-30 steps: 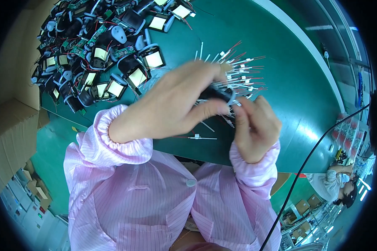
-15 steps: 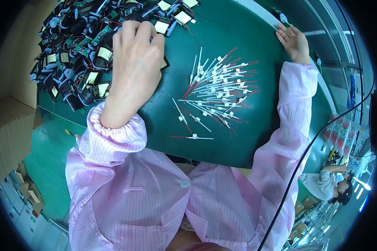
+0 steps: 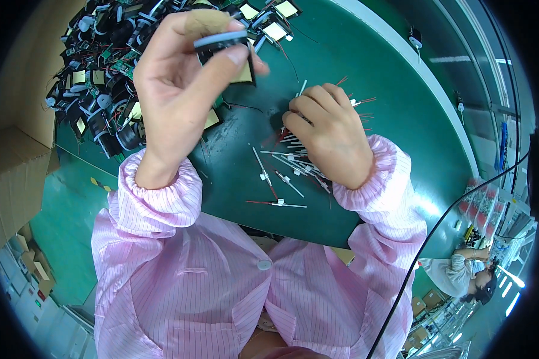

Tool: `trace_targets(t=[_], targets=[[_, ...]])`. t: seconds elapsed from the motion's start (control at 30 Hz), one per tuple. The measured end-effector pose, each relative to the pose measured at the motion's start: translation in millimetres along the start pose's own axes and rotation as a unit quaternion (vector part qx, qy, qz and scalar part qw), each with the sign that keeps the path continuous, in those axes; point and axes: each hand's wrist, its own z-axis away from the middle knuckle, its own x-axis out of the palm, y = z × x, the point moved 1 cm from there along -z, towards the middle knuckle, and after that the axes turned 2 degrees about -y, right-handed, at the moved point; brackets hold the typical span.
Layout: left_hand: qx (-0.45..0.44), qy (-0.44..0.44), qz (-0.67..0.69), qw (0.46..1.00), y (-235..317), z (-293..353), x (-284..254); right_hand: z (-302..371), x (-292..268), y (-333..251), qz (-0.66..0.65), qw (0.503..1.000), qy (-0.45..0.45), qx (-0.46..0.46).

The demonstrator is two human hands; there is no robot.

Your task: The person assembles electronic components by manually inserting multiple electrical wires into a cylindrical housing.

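Raised above the left side of the table, my left hand (image 3: 170,102) pinches a small black part (image 3: 221,39) between thumb and fingers. A grey-blue strip runs along the part's edge, and a yellowish pad shows beneath it; motion blurs some of it. My right hand (image 3: 332,131) is over a pile of thin white leads (image 3: 290,157) with small white connectors and red wire ends. Its fingers are curled down among them, with the tips hidden, so what they grip cannot be made out. One lead (image 3: 278,204) lies apart near the table's front edge.
A heap of similar black parts (image 3: 111,72) with green circuit boards and wires covers the far left of the green table (image 3: 395,119). A cardboard box (image 3: 15,179) stands at left. A black cable (image 3: 437,215) crosses at right. Another person (image 3: 455,275) sits beyond.
My left hand has lifted a black part out of the heap and turned palm up. My right hand has come from the table's far right edge onto the pile of leads.
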Motion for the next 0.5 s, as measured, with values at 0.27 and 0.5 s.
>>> trace_targets(t=[0.27, 0.5], targets=[[-0.051, -0.088, 0.151, 0.983, 1.2, 5.7, -2.8, 23.3, -50.4, -17.6, -0.247, 0.954, 0.11, 0.13], [-0.025, -0.275, -0.176, 0.945, 11.3, 17.2, 31.9, 61.3, -40.1, -54.8, -0.613, 0.671, 0.224, 0.351]])
